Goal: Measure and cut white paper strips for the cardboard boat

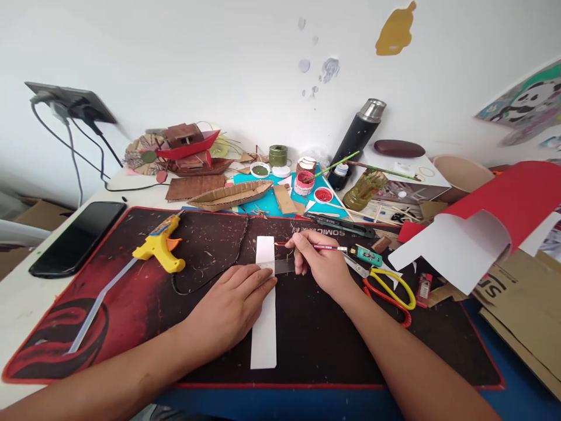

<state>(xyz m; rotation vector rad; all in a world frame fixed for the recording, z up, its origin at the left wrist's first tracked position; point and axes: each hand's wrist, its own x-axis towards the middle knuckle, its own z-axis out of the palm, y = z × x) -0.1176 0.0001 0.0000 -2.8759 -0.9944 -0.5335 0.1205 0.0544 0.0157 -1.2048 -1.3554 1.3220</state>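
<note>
A long white paper strip (264,345) lies lengthwise on the dark desk mat. Across its upper part rests a clear ruler (284,266), its left portion covered by my fingers. My left hand (234,301) is laid flat with fingers stretched out, pressing on the ruler and the strip. Close to the strip's right edge, my right hand (319,263) is closed around a slim red pen (326,247), whose tip points left at the paper near its top end. The right fingertips are beside the ruler's right end. Whether the tip touches the paper is unclear.
A yellow glue gun (161,244) and a black phone (78,238) lie left. Scissors (397,289) and a red paper roll (517,202) are right. Behind stand a cardboard boat hull (234,196), paint pots (304,182) and a black thermos (357,137).
</note>
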